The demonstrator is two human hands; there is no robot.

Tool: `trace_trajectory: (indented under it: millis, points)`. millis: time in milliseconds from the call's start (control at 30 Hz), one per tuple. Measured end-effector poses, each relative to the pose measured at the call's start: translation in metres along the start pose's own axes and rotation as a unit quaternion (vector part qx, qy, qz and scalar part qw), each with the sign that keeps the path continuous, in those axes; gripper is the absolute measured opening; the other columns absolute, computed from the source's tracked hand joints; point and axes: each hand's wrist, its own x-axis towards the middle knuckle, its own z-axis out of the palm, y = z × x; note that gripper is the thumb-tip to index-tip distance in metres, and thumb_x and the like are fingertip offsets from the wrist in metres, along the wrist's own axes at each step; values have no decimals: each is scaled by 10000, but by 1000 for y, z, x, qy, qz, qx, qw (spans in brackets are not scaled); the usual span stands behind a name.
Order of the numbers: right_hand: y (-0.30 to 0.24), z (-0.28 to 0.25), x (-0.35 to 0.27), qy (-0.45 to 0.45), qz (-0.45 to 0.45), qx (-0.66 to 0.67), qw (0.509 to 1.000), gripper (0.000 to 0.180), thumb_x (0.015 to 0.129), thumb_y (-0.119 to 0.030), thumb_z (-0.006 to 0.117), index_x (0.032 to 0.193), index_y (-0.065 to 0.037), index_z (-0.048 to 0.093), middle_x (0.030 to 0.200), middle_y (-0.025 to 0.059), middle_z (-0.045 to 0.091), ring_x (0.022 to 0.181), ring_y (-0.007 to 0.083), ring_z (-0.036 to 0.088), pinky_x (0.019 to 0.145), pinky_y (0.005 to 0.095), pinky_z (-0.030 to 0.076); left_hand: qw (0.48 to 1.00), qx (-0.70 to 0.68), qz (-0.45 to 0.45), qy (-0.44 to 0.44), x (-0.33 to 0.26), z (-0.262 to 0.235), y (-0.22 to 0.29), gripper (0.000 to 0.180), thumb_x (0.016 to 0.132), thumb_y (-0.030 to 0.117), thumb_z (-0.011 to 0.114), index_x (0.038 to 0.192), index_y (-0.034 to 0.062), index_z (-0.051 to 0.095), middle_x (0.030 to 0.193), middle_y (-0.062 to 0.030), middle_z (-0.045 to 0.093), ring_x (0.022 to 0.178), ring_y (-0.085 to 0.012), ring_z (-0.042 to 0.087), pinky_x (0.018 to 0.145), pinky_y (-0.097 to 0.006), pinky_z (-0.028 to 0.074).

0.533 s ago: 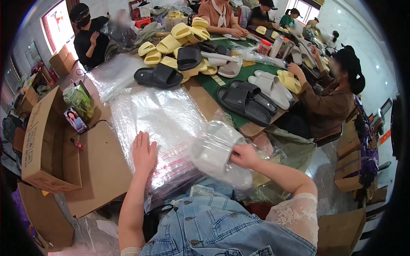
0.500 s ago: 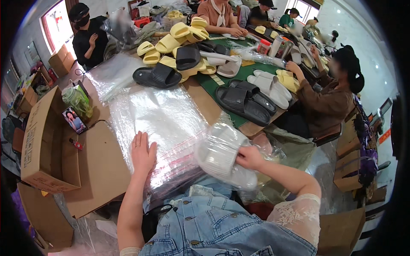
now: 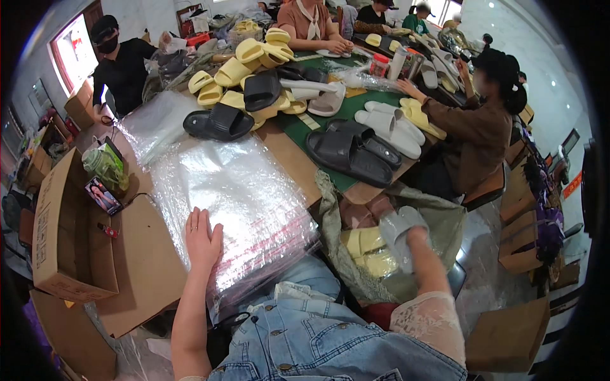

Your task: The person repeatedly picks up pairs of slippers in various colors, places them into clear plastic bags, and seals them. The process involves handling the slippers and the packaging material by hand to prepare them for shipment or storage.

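My left hand (image 3: 202, 241) lies flat, fingers stretched, on a stack of clear plastic bags (image 3: 248, 184) with pink-red strips along the near edge. Out to the right, my right hand (image 3: 417, 237) is at a pair of pale grey-white slippers (image 3: 398, 230) in clear plastic, its fingers partly hidden and slightly blurred. These slippers are over an open grey-green woven sack (image 3: 438, 222). Inside the sack lie bagged yellow slippers (image 3: 375, 259). Just beyond the bag stack rests a black slipper (image 3: 219, 122).
A heap of yellow slippers (image 3: 232, 73) sits at the back. Dark slippers (image 3: 352, 152) and white slippers (image 3: 391, 130) lie on the green table top (image 3: 297, 133). An open carton (image 3: 70, 235), a phone (image 3: 103, 194) and a green jug (image 3: 105, 168) stand left. Co-workers surround the table.
My right hand has carried the bagged pale slippers rightward, from beside the bag stack to over the sack. The sack's yellow contents now show. My left hand stays on the bags.
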Motion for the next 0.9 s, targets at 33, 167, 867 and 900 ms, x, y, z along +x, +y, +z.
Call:
trace_trajectory:
  millis: [33, 167, 867, 900]
  points:
    - [-2, 34, 12, -41, -5, -23, 999, 362, 919, -280, 577, 1140, -36, 726, 1226, 136, 699, 1127, 301, 679, 912, 417, 558, 1000, -10, 2, -4, -1, 4, -1, 572, 905, 325, 644, 1354, -16, 549, 1460, -276, 479, 1359, -449, 420, 1145, -510, 322]
    - [-30, 67, 36, -148, 18, -1, 989, 357, 842, -316, 686, 1114, -98, 761, 1271, 120, 688, 1125, 270, 682, 903, 387, 554, 1000, -18, 4, 5, -2, 5, -2, 583, 900, 332, 646, 1352, -22, 547, 1452, -277, 484, 1354, -453, 420, 1143, -513, 323]
    - [-404, -475, -26, 413, -499, 304, 699, 292, 842, -278, 716, 1081, -113, 685, 1072, 123, 660, 1029, 335, 632, 871, 443, 510, 997, -58, -42, -33, 1, -10, 11, 610, 905, 344, 647, 1371, -29, 522, 1497, -306, 415, 1392, -473, 370, 1154, -507, 319]
    - [-417, -485, -14, 420, -495, 291, 702, 326, 842, -285, 719, 1119, -115, 682, 1106, 131, 655, 1057, 344, 623, 894, 451, 507, 997, -61, -46, -33, 1, -10, 12, 607, 912, 347, 643, 1371, -29, 521, 1500, -307, 411, 1395, -474, 366, 1156, -505, 316]
